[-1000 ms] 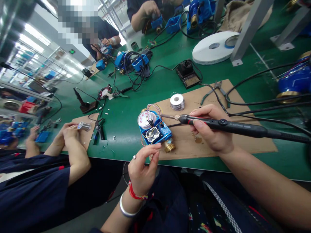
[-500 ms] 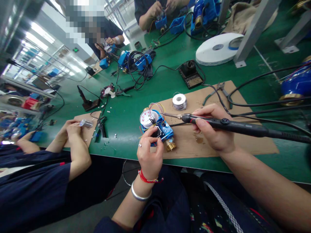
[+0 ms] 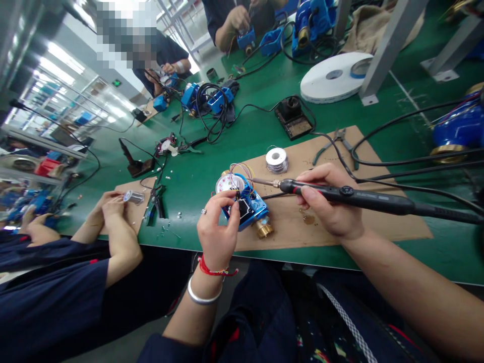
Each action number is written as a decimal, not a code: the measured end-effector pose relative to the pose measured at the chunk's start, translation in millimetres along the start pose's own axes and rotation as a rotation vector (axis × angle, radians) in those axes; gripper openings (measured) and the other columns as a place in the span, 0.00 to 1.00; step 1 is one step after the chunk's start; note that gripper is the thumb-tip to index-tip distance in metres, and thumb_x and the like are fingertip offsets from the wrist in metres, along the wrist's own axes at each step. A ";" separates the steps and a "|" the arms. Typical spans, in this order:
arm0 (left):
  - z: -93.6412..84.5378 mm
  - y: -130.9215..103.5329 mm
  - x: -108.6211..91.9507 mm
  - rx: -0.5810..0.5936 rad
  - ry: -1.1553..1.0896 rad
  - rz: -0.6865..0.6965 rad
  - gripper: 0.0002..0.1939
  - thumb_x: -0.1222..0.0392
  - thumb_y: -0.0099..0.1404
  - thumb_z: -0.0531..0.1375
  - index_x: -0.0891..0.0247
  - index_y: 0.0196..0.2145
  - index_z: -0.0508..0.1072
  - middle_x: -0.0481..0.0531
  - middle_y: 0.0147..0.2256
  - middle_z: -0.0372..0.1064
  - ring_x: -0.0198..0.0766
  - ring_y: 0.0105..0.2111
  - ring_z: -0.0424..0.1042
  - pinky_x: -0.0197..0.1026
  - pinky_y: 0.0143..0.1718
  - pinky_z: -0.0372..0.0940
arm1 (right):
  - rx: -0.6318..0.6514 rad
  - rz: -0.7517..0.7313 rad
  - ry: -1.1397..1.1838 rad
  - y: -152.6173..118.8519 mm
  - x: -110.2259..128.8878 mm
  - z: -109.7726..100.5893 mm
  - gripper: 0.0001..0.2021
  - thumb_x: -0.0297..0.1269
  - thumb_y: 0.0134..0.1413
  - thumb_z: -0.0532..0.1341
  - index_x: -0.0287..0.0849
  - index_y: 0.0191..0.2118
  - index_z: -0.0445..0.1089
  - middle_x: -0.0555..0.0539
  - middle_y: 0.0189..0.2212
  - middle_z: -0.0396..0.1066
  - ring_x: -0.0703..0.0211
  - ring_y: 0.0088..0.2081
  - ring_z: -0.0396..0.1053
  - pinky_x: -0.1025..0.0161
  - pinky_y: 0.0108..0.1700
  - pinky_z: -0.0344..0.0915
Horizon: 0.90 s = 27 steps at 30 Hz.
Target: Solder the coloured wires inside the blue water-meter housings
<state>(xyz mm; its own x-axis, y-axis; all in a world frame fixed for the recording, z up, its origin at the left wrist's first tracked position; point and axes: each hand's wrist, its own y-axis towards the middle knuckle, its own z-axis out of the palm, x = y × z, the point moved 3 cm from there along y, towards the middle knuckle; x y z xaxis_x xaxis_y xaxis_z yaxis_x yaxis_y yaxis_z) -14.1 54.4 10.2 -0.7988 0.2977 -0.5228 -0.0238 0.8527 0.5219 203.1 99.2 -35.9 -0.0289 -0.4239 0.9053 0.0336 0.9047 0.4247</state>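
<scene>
My right hand (image 3: 333,204) is closed around the black handle of a soldering iron (image 3: 348,195). The iron's metal tip points left and ends over the far side of a water meter (image 3: 252,207), close to its thin coloured wires. The meter has a blue body, a white round dial, a black module and a brass fitting. At its near left side my left hand (image 3: 218,227) pinches with thumb and forefinger at short black wires (image 3: 237,193) above the module; the fingertips partly hide them. A spool of solder (image 3: 277,160) stands just behind the meter.
Cardboard (image 3: 333,227) lies under the meter. Green-handled pliers (image 3: 336,146), a soldering iron stand (image 3: 293,117) and a large white reel (image 3: 335,78) are farther back. Black cables cross the right side. At left, a co-worker's hands (image 3: 113,206) rest beside another solder spool (image 3: 133,197).
My left hand has shifted left and slightly up on the meter, uncovering more of the black module. The iron stays in my right hand, nearly unmoved. The view has shifted slightly.
</scene>
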 end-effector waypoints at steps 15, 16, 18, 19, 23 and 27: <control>5.3 27.2 13.0 0.229 -0.154 -0.094 0.03 0.64 0.64 0.57 0.61 0.32 0.70 0.53 0.41 0.74 0.41 0.46 0.72 0.47 0.52 0.65 | 0.001 0.007 0.012 0.3 0.6 -0.2 0.07 0.43 0.55 0.64 0.47 0.37 0.69 0.47 0.30 0.72 0.56 0.30 0.71 0.58 0.29 0.68; 4.4 28.3 13.4 0.245 -0.157 -0.103 0.04 0.64 0.64 0.57 0.61 0.31 0.69 0.53 0.42 0.74 0.41 0.46 0.72 0.47 0.52 0.65 | -0.001 0.005 0.013 0.4 0.9 -0.3 0.07 0.43 0.55 0.64 0.47 0.37 0.69 0.47 0.30 0.72 0.56 0.30 0.71 0.58 0.29 0.68; 2.3 30.5 13.4 0.267 -0.143 -0.116 0.04 0.64 0.64 0.57 0.61 0.31 0.69 0.52 0.42 0.74 0.40 0.46 0.72 0.47 0.52 0.65 | -0.001 0.004 0.012 0.7 1.8 -0.4 0.07 0.43 0.56 0.63 0.47 0.37 0.69 0.48 0.30 0.72 0.56 0.30 0.71 0.58 0.29 0.67; 1.3 31.9 12.9 0.278 -0.122 -0.116 0.04 0.64 0.64 0.57 0.61 0.31 0.69 0.52 0.43 0.74 0.40 0.46 0.72 0.46 0.52 0.65 | 0.001 0.003 0.011 1.0 2.4 -0.3 0.07 0.42 0.56 0.63 0.47 0.36 0.69 0.48 0.30 0.72 0.57 0.30 0.71 0.58 0.29 0.68; -1.7 39.3 6.5 0.366 0.029 -0.074 0.02 0.64 0.62 0.58 0.60 0.32 0.70 0.51 0.43 0.76 0.41 0.45 0.73 0.45 0.50 0.65 | 0.032 -0.004 0.005 1.8 5.0 0.5 0.06 0.41 0.56 0.63 0.46 0.36 0.69 0.48 0.30 0.72 0.58 0.29 0.71 0.59 0.29 0.67; -3.9 45.7 -0.5 0.448 0.109 -0.031 0.03 0.64 0.62 0.57 0.60 0.31 0.70 0.50 0.44 0.76 0.40 0.44 0.74 0.43 0.48 0.64 | 0.055 0.014 0.018 1.5 5.4 1.1 0.05 0.39 0.56 0.63 0.45 0.35 0.68 0.49 0.30 0.72 0.60 0.27 0.70 0.61 0.29 0.66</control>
<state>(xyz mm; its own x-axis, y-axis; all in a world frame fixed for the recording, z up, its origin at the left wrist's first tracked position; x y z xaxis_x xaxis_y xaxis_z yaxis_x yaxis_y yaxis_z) -17.2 91.5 37.0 -0.8607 0.2427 -0.4475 0.1944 0.9691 0.1516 201.9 98.3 -30.4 -0.0109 -0.4110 0.9116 -0.0214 0.9115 0.4107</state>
